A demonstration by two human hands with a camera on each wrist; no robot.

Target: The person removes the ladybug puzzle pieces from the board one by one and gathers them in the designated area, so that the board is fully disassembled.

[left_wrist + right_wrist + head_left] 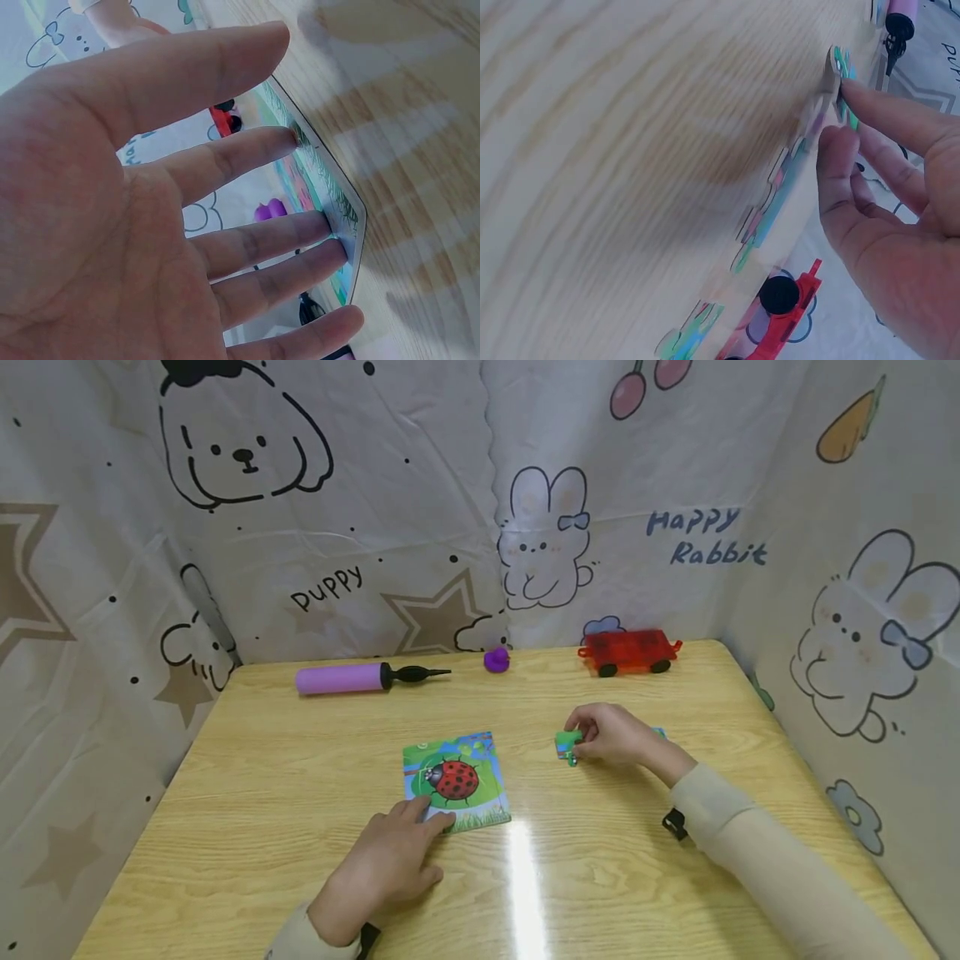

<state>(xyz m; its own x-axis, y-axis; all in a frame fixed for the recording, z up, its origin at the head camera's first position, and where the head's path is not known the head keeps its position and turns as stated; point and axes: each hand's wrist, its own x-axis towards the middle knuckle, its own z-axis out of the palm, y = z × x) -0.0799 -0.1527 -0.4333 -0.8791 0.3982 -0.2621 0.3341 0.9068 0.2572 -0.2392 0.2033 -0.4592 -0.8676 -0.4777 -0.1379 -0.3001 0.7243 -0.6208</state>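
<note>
A square ladybug jigsaw puzzle (487,793) lies flat on the table. My left hand (397,852) rests its spread, fairly straight fingers on the puzzle's near left edge; the left wrist view shows the fingertips touching its grassy border (341,199). To the right, my right hand (611,735) pinches a green and blue puzzle piece (566,743) between thumb and fingers. From the right wrist, that puzzle piece (843,75) looks tilted at the fingertips. Other loose puzzle pieces (776,199) lie on the table near this hand, partly hidden by it in the head view.
Along the table's back edge are a purple hand pump (341,678) with a black nozzle, a small purple duck (497,660) and a red toy wagon (630,652) with black wheels. Printed cloth (420,485) walls in the back and sides of the wooden table (300,760).
</note>
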